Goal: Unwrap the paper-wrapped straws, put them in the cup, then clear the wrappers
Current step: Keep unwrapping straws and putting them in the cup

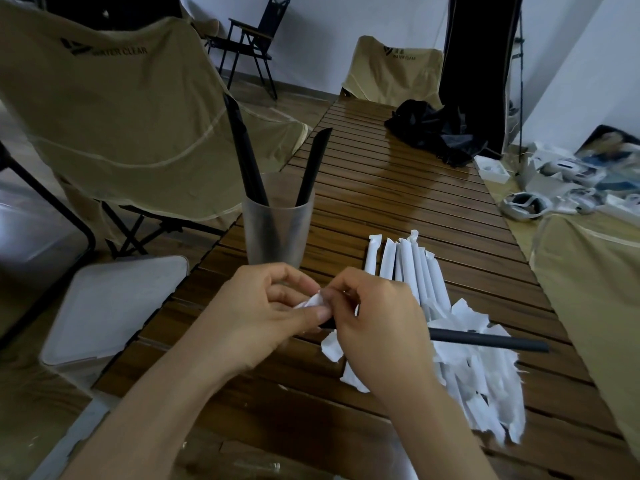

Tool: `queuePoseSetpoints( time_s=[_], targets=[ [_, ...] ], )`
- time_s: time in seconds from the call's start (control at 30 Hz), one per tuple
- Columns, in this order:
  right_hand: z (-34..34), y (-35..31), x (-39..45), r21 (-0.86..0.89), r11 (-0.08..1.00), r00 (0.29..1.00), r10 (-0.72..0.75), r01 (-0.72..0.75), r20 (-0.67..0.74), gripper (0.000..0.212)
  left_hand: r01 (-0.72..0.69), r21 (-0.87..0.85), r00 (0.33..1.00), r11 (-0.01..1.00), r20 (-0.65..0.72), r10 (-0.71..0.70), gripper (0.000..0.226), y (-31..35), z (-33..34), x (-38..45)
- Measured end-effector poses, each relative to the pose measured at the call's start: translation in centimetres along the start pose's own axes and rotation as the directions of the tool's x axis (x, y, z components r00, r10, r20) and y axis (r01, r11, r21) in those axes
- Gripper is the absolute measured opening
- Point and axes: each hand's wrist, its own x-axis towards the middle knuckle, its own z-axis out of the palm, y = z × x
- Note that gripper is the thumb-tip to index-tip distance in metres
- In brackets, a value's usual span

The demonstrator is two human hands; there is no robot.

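Note:
A frosted plastic cup point(273, 233) stands on the slatted wooden table point(398, 202) with black straws point(313, 168) leaning in it. Just in front of the cup, my left hand point(256, 317) pinches a crumpled white wrapper point(311, 301). My right hand point(381, 323) grips a bare black straw point(491, 340) that sticks out to the right. Several wrapped straws point(408, 268) lie in a fan behind my right hand. Torn white wrappers point(485, 372) are heaped under and beside it.
A pale bin lid point(114, 306) sits at the table's left edge. Black cloth point(433, 129) lies at the far end. Tan folding chairs point(121, 109) stand left and behind. White gadgets and boxes point(554, 181) clutter the right side.

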Motion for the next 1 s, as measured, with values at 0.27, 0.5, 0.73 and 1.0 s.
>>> queuePoseSetpoints(
  time_s=[0.27, 0.5, 0.73, 1.0],
  targets=[
    [0.4, 0.4, 0.0, 0.034, 0.992, 0.991, 0.125, -0.124, -0.046, 0.014, -0.052, -0.015, 0.998, 0.999, 0.029, 0.052, 0.034, 0.0, 0.2, 0.1],
    [0.1, 0.9, 0.2, -0.02, 0.999, 0.999, 0.035, -0.034, 0.022, 0.016, -0.067, 0.024, 0.997, 0.997, 0.038, 0.066, 0.023, -0.5, -0.2, 0.2],
    [-1.2, 2.1, 0.2, -0.181, 0.981, 0.988, -0.036, 0.064, 0.153, 0.047, -0.005, 0.372, 1.0, 0.928, -0.007, 0.008, 0.015, -2.4, -0.8, 0.6],
    [-2.7, 1.7, 0.9, -0.065, 0.975, 0.961, -0.219, 0.211, -0.169, 0.02, 0.001, 0.547, 0.998, 0.837, 0.051, -0.035, 0.031, -2.8, -0.8, 0.4]
  ],
)
